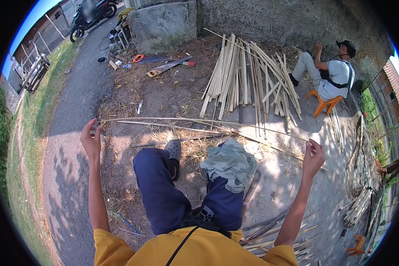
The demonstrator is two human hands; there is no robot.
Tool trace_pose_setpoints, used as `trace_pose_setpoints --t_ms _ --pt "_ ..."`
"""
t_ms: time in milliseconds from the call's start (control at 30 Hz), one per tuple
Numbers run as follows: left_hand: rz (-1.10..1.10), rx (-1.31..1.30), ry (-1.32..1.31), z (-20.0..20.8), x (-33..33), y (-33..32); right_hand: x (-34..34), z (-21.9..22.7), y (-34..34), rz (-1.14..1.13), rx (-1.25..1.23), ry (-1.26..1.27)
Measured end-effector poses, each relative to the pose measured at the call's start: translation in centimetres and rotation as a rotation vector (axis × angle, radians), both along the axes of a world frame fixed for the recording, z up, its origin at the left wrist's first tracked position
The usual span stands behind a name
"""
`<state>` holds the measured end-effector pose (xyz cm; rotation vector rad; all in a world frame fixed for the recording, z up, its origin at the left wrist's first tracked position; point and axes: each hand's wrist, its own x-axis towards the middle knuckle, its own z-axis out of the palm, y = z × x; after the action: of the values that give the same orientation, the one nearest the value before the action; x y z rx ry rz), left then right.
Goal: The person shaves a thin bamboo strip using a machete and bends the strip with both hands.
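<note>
1. Across the lap that I watch from afar, a crumpled grey-green camouflage cloth (pixel 228 164) covers the right knee of the dark navy trousers (pixel 162 193).
2. Past the knees, one long, thin, pale wooden strip (pixel 199 119) spans between the hands, raised above the ground and bowing slightly.
3. I see the thumb and fingers of the left hand (pixel 91 139) pinched on one end; those of the right hand (pixel 314 157) close on the other end.
4. Below it, pale curly shavings (pixel 199 148) litter the ground; I take them as a sign that some trimming is done. The held piece looks slender and whole, but I cannot tell whether it is finished.
5. Farther off, a large fanned heap of pale wooden strips (pixel 232 75) lies loose, unbundled; how many are worked or left, I cannot tell.
6. Beyond, a wooden-handled saw (pixel 168 66) lies unused, and a co-worker (pixel 334 75) sits by the wall.
</note>
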<state>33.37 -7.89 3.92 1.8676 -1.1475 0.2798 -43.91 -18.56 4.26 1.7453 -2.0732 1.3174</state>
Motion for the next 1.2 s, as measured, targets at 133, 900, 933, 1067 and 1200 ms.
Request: trace_pose_setpoints --t_ms 133,900,933,1067,1200 --pt "0.024 0.042 -0.053 0.1 0.4 0.2 -0.1 0.1 0.1 -0.028 0.003 -0.012" --pt "-0.021 -0.017 0.005 -0.6 -0.6 -0.7 1.3 -0.9 0.2 0.003 -0.064 0.018" --pt "-0.028 -0.025 0.002 -0.6 -0.7 -0.8 1.3 -0.9 0.2 0.002 -0.054 0.013" --pt "-0.035 -0.034 -0.015 -0.3 -1.0 -0.8 1.2 -0.9 0.1 0.004 -0.049 0.015" --pt "-0.027 -0.032 -0.011 -0.2 -1.1 -0.7 1.3 -0.8 0.1 0.0 -0.052 0.027"
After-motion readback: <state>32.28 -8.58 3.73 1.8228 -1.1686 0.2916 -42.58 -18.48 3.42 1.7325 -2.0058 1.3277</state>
